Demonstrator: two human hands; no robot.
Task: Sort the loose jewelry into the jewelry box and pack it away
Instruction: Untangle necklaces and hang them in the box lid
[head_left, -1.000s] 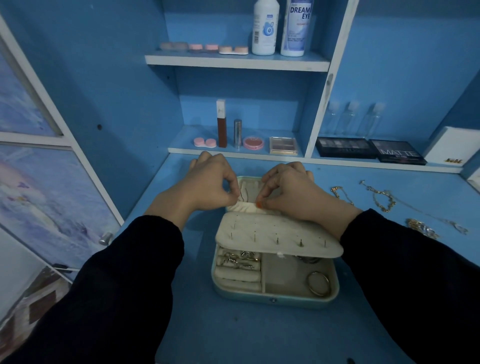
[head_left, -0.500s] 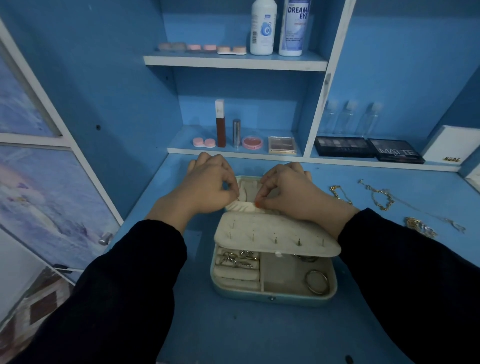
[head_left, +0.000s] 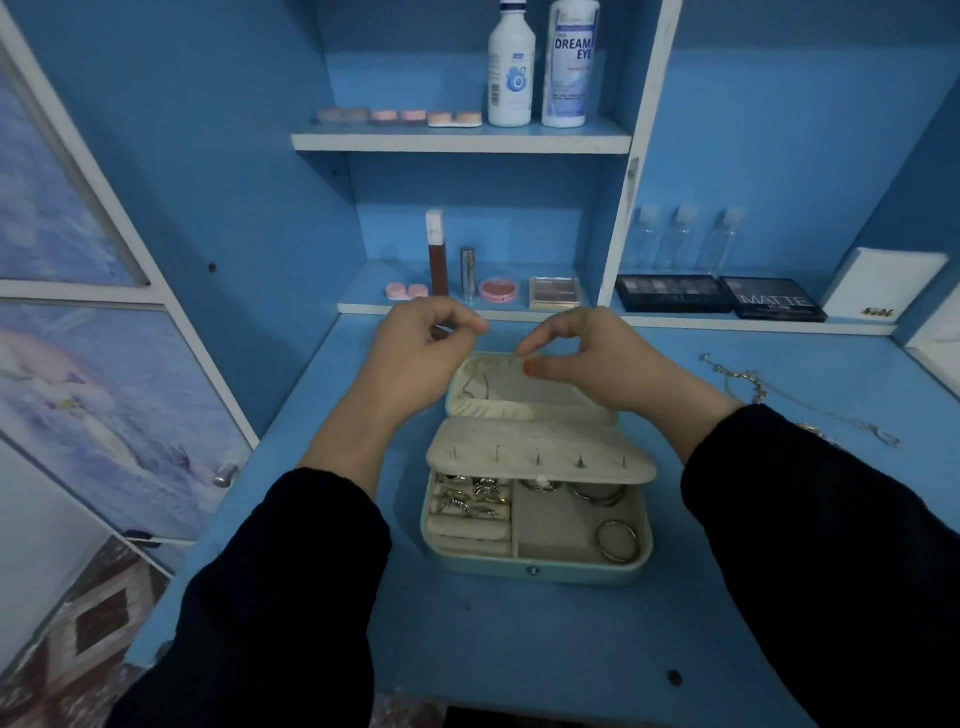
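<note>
**Both hands poised over the open box**

The left hand (head_left: 415, 358) and right hand (head_left: 597, 364) hover above the back lid (head_left: 498, 387), each with thumb and forefinger drawn together. Whether either pinches something I cannot tell. Below them the jewelry box (head_left: 535, 569) sits open on the table (head_left: 519, 634), with rings (head_left: 478, 499) in its left rolls and a hoop (head_left: 616, 540) at the right. Loose chains (head_left: 748, 379) lie on the table beside the right sleeve.

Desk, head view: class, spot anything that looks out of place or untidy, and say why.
The chains lie loose and sprawled on the desk, right of the box, while the rings already sit in its compartments. Nothing looks spilled or broken.
</note>
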